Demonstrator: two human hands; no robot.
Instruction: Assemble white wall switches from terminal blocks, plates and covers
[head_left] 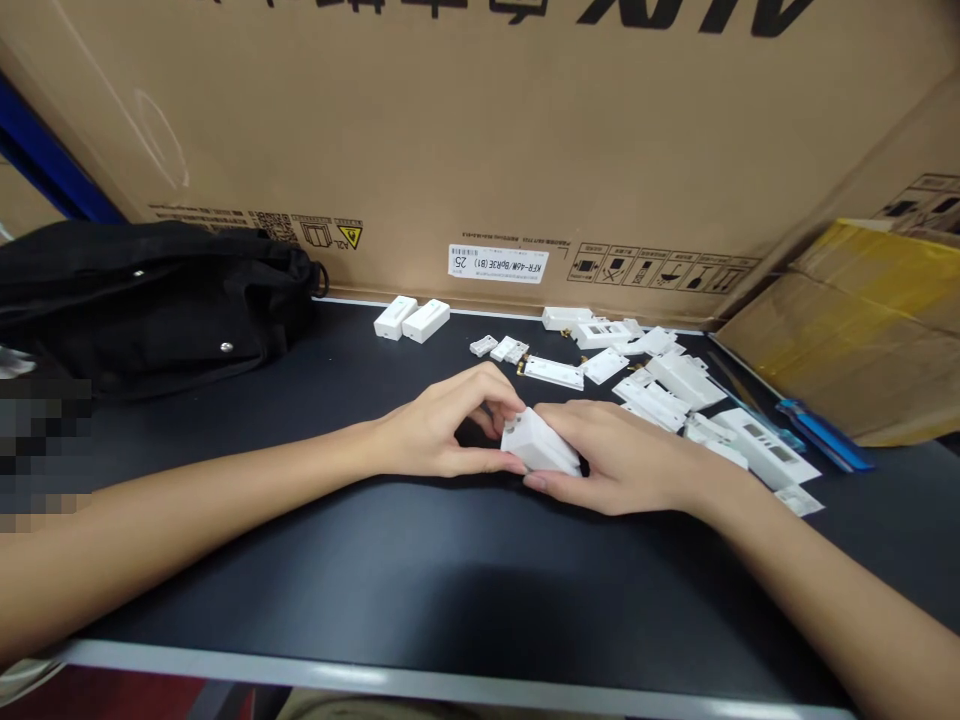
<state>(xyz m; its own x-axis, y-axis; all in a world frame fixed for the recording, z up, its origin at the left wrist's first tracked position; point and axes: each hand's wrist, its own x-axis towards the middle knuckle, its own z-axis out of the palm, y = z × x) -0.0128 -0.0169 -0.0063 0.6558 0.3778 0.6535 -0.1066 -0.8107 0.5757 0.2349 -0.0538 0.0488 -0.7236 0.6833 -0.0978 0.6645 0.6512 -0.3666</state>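
A small white plastic box (541, 443) is held between both hands just above the black table (390, 580). My left hand (450, 425) pinches its left end with thumb and fingers. My right hand (615, 455) wraps round its right end, the thumb along the near side and the fingers over the top. Beyond my hands lie small white plastic pieces (510, 349) and a flat white strip (553, 373) with a brass-coloured bit at its end. Two closed white boxes (426, 320) stand side by side at the back, left of these pieces.
White casings and covers (686, 380) are heaped at the right. Beside them lies a blue tool (825, 436), near a taped carton (855, 330). A black bag (150, 300) sits at the left. A large cardboard box (420, 130) walls off the back.
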